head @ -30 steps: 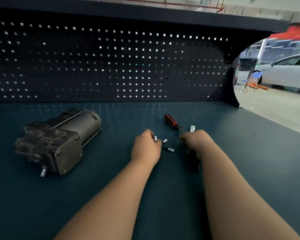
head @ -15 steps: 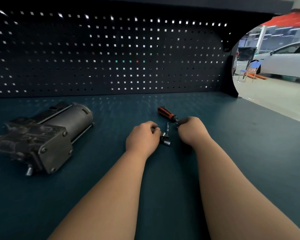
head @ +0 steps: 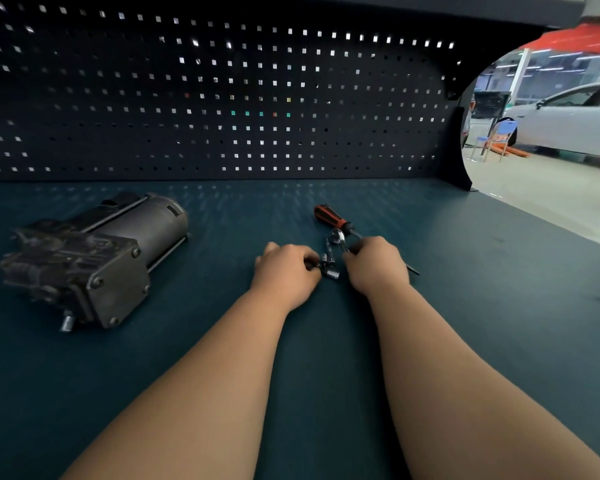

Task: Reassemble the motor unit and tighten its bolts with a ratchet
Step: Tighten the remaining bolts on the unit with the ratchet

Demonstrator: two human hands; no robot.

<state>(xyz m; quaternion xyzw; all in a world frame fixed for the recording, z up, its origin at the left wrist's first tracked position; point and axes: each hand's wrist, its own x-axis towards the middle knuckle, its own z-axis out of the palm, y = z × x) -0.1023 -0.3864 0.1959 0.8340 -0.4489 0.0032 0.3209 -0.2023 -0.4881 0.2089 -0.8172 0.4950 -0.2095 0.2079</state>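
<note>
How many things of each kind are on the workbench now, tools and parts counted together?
Motor unit: 1
Screwdriver: 1
Ratchet: 1, in the right hand
Small silver sockets: 2 in view, one at the left hand; more may be hidden
Total: 5 in view

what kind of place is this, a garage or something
Most likely a car repair workshop. A workbench has a dark pegboard behind it, a worn motor unit lies on the bench, and a white car stands on the shop floor beyond.
</note>
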